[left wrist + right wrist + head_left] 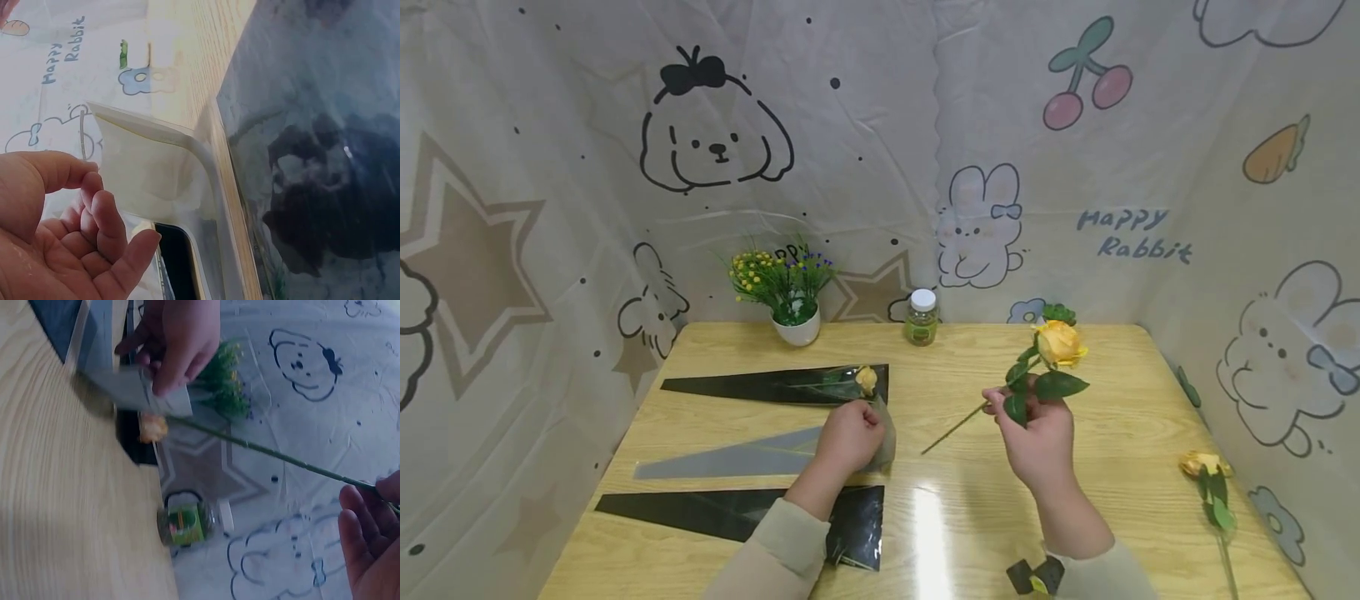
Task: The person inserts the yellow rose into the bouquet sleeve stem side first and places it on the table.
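Jutting from the right fingers [356,545] is a yellow rose [1060,342].

Room over pale wooden table [1135,433], right of yellow rose with green leaves [1060,343]; clear round jar with white lid [922,327] blocks back

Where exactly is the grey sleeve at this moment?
In the head view, the grey sleeve lies left of centre on the table, between the far black sleeve and the near black sleeve, its wide end raised at the left hand.
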### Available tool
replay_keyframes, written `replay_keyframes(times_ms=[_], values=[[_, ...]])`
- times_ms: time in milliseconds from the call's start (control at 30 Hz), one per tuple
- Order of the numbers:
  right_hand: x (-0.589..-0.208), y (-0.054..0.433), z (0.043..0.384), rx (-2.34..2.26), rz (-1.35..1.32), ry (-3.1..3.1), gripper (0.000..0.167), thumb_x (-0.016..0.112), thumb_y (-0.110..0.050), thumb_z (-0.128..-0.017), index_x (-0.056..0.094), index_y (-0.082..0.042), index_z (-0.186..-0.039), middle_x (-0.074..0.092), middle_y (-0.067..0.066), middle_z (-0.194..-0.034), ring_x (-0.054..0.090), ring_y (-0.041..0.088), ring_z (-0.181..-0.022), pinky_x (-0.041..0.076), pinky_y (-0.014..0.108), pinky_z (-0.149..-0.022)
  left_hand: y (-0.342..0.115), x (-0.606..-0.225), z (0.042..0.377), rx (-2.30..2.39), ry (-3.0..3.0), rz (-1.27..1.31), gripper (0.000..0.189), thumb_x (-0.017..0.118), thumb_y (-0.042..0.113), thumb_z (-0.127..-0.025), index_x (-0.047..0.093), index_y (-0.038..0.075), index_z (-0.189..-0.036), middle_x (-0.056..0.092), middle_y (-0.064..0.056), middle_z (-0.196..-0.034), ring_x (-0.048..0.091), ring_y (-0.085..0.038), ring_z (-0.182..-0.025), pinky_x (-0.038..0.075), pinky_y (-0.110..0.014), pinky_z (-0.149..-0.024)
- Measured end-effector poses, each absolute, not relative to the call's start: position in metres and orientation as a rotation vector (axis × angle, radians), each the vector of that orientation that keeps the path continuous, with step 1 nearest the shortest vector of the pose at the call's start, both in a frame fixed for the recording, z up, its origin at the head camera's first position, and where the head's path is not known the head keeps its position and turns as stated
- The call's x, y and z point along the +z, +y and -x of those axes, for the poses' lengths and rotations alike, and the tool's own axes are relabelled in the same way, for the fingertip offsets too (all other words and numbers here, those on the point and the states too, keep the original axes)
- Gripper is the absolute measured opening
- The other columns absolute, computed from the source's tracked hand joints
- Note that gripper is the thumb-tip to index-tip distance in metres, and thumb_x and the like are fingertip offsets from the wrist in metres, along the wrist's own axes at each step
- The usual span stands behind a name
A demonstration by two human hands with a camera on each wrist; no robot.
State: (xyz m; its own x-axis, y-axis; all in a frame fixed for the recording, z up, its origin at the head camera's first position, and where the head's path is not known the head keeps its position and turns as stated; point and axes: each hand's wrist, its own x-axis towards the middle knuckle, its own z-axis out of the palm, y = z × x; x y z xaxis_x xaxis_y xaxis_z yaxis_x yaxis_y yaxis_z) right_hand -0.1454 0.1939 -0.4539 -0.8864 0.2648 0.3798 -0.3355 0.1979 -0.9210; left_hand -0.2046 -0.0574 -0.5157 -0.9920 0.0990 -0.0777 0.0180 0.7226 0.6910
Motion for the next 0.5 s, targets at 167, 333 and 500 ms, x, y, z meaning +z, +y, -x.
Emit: replay_keyframes(times_ms=[167,333,500], values=[[-0.455,0.168,0.159,1.698,-0.233,-1.981,0.018,0.072,0.011,-0.095,0.064,0.007,-0.112,0.076,0.020,-0.099,0.074,0.011,-0.087,0.059,0.024,-0.084,-0.058,-0.515,0.205,1.139,2.802,-0.094,0.009,0.070,0.016,-0.096,0.068,0.010,-0.090,0.063,0.000,-0.082,0.058,-0.017,-0.071,0.051,-0.036,-0.064],[-0.469,0.151,0.164,1.703,-0.220,-2.062,0.016,0.074,0.007,-0.096,0.067,0.002,-0.110,0.078,0.015,-0.099,0.075,0.015,-0.092,0.059,0.023,-0.083,-0.058,-0.514,0.204,1.141,2.818,-0.109,0.008,0.069,0.015,-0.096,0.067,0.011,-0.089,0.062,0.000,-0.081,0.058,-0.017,-0.070,0.050,-0.036,-0.064],[-0.488,0.139,0.167,1.793,-0.148,-2.125,0.011,0.072,0.006,-0.097,0.068,0.003,-0.107,0.078,0.016,-0.100,0.076,0.026,-0.092,0.060,0.027,-0.084,-0.059,-0.511,0.202,1.150,2.813,-0.112,0.007,0.068,0.014,-0.095,0.067,0.011,-0.089,0.062,0.000,-0.080,0.057,-0.017,-0.070,0.050,-0.036,-0.064]])
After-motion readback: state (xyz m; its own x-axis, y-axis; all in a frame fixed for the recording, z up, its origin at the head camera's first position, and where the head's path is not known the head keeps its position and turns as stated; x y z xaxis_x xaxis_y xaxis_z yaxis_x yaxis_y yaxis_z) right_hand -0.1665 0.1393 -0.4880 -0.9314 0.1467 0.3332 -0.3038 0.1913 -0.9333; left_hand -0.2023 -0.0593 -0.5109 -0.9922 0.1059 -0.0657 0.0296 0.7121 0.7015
